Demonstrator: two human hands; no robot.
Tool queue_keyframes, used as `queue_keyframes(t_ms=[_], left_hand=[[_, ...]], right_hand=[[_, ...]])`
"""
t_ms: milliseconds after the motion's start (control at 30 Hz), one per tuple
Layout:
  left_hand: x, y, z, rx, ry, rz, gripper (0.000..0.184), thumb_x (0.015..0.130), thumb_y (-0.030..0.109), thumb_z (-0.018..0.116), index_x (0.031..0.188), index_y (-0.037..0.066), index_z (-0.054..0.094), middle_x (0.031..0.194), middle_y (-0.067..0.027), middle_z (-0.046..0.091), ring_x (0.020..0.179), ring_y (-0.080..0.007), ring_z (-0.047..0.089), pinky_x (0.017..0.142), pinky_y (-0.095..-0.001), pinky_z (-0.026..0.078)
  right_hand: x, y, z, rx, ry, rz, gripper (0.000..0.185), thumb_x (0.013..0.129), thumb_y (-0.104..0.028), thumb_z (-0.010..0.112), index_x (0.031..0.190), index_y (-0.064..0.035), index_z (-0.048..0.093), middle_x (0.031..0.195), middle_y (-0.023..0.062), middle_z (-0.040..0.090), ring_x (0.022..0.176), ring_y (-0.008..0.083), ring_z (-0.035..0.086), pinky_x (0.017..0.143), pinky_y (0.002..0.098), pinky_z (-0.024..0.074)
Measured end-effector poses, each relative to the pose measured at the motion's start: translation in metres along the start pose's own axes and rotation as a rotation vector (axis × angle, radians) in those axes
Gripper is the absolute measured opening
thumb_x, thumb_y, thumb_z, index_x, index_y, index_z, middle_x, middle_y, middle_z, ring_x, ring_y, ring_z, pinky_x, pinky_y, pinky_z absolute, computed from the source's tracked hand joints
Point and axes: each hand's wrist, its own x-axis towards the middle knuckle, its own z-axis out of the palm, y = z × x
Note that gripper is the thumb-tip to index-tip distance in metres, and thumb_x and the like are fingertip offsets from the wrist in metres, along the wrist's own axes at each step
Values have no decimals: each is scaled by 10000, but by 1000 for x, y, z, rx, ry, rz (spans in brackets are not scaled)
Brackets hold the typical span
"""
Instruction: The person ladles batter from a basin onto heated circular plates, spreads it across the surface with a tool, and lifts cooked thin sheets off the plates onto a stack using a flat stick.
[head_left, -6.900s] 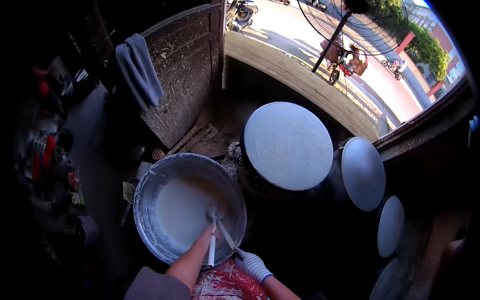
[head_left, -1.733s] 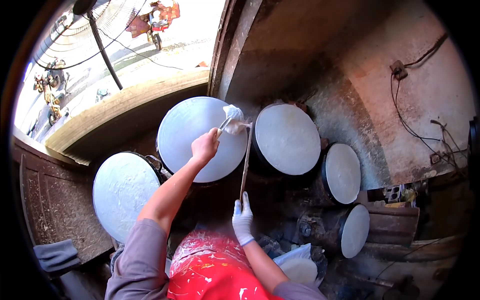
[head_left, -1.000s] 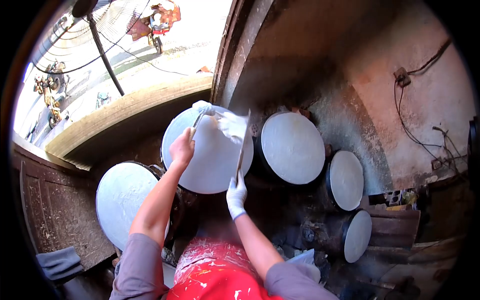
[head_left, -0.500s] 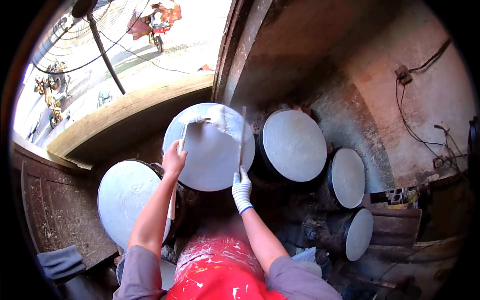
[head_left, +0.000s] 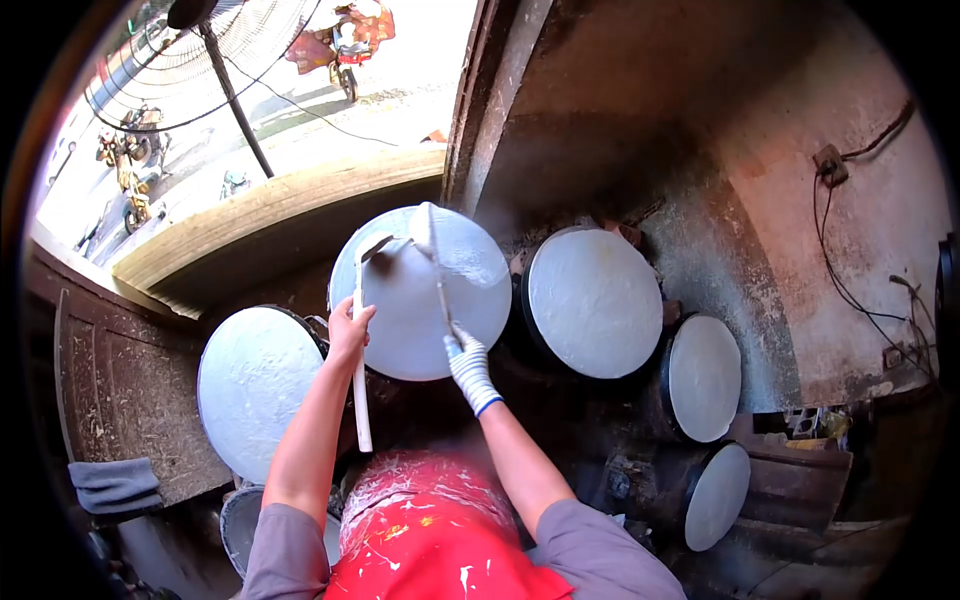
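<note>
My left hand, bare, is closed around the white handle of a scraper, whose dark blade lies over the left part of a round plate. My right hand, in a striped glove, grips a long thin spatula. White batter clings near the spatula's far end, close to the plate's top edge. The round plate bears a thin whitish layer, with a thicker smear right of the spatula. To its left stands another round plate covered in white, and a third white plate is on the right.
Smaller round plates curve down the right side. A bucket rim shows at lower left, below a grey cloth. Behind the plates run a wooden ledge and a fan. Wires hang on the right wall.
The white dough lump went from the tools onto the middle plate, where it was spread. The spatula has swung left across the plate, and the scraper has moved left and lower.
</note>
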Motion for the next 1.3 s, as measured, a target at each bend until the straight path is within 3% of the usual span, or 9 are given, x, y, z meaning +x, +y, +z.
queue_keyframes(t_ms=[133, 267, 333, 467, 667, 933, 1067, 1100, 1300], left_hand=[[-4, -5, -1, -91, -15, -70, 141, 822, 188, 599, 844, 72, 522, 534, 27, 415, 365, -63, 388, 336, -218, 326], [-17, -6, -8, -212, -10, -167, 175, 838, 210, 598, 792, 74, 497, 559, 14, 435, 382, -68, 400, 348, -221, 333], [-17, -10, -8, -297, -8, -208, 171, 848, 230, 589, 819, 88, 498, 562, 18, 425, 378, -66, 388, 349, -216, 331], [-26, -11, -11, -345, -15, -246, 174, 857, 249, 580, 844, 102, 488, 568, 15, 432, 377, -69, 389, 347, -218, 327], [-38, -13, -14, -397, -14, -279, 196, 862, 301, 574, 881, 126, 487, 581, 21, 431, 370, -49, 375, 339, -199, 321], [-51, -17, -17, -425, 27, -303, 191, 871, 311, 558, 902, 136, 487, 580, 22, 428, 359, -46, 365, 340, -199, 321], [-67, -12, -20, -490, 35, -296, 199, 869, 284, 563, 833, 114, 466, 566, 15, 422, 356, -55, 362, 335, -205, 307], [-70, -8, -19, -502, 36, -294, 194, 871, 282, 560, 839, 113, 471, 564, 17, 421, 354, -53, 362, 333, -203, 304], [-77, -11, -20, -492, 47, -312, 243, 890, 308, 523, 1043, 121, 500, 569, 22, 414, 350, -52, 348, 334, -212, 306]], right_hand=[[-1, -20, -7, -26, -135, -62, 372, 860, -136, 535, 1188, 36, 497, 1180, 176, 550, 1105, 242, 526, 937, 290, 384], [29, 10, -57, 104, 69, 42, 333, 861, -128, 537, 1152, 33, 531, 1153, 170, 569, 1066, 234, 546, 929, 292, 402], [36, 11, -55, -15, -49, -100, 323, 856, -115, 549, 1144, 32, 541, 1130, 162, 581, 1040, 213, 549, 919, 282, 406], [28, 6, -30, 180, -316, 100, 331, 846, -119, 572, 1144, 21, 548, 1120, 137, 590, 1040, 170, 541, 922, 272, 397], [59, 6, -77, 84, -89, -24, 328, 849, -136, 578, 1138, 17, 555, 1068, 131, 616, 958, 160, 571, 861, 271, 439], [45, 2, -77, 70, -476, 80, 321, 822, -118, 617, 1120, -6, 582, 1052, 77, 623, 934, 118, 556, 866, 254, 429], [86, 20, -99, 229, -102, 53, 275, 839, -101, 595, 1099, -11, 593, 1016, 71, 625, 874, 114, 559, 805, 257, 462], [103, 17, -104, 35, -114, 1, 271, 853, -115, 580, 1096, 6, 588, 985, 73, 633, 851, 115, 558, 778, 253, 462], [107, -7, -87, -97, -482, -15, 302, 832, -145, 609, 1103, -13, 594, 981, 85, 646, 870, 114, 565, 794, 244, 448]])
